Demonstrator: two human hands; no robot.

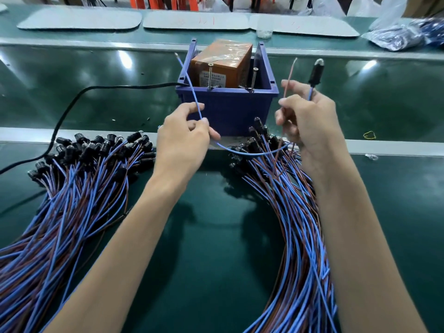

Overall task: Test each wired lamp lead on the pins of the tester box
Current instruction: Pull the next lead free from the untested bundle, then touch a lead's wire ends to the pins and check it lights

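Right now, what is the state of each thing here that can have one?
left hand, pinches the blue lead.
right hand, grips the brown lead and the lamp by its wire.
blue lead, tip raised, apart from the left pin.
brown lead, tip raised, apart from the right pin.
lamp, upright, unlit.

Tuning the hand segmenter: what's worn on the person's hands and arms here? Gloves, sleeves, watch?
Nothing worn that shows. The left hand and right hand are bare: no gloves, no rings visible. The left forearm and right forearm are bare down to the picture's edge, with no sleeves, watch or wristband in view.
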